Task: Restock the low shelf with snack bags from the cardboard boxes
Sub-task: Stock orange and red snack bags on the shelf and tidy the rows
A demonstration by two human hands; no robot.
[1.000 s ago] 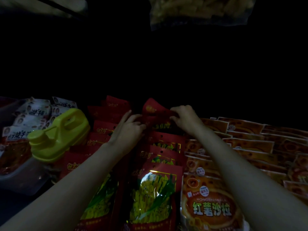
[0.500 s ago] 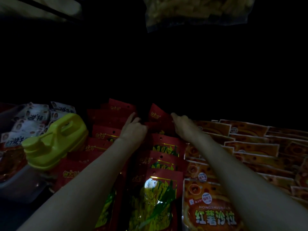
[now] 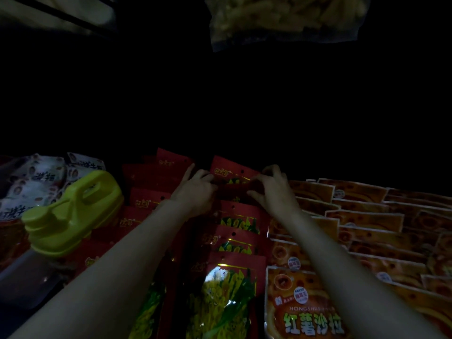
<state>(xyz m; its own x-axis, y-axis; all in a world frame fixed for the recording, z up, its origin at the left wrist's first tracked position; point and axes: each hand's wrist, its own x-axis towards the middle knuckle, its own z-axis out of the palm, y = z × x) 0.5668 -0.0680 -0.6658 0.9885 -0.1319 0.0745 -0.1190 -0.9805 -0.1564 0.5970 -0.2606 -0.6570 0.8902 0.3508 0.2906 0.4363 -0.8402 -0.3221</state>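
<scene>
Both hands work at the far end of a column of red snack bags (image 3: 230,243) that lie overlapping on the low shelf. The left hand (image 3: 197,192) rests on the left edge of that column, its forefinger stretched forward and the other fingers curled down against the packets; whether they actually pinch a bag is not clear in the dim light. The right hand (image 3: 275,189) has its fingers bent and its fingertips (image 3: 254,178) on the top edge of the rearmost red bag (image 3: 231,172), which tilts up at the back of the row, with the thumb low on the bag in front of it; the grip looks narrow, closed on the packet's edge.

Behind the hands the shelf runs into darkness, and its back cannot be seen. A 2nd column of red bags (image 3: 149,189) lies just left of the left forearm, touching the first. To the right, orange snack bags (image 3: 367,216) fill the shelf in overlapping rows, hard against the red column, and the right forearm crosses above them.

At the left a yellow-green plastic jug (image 3: 71,216) lies on its side, beside the red bags, with white packets (image 3: 31,182) behind it. A clear bag of pale snacks (image 3: 281,18) hangs overhead.
</scene>
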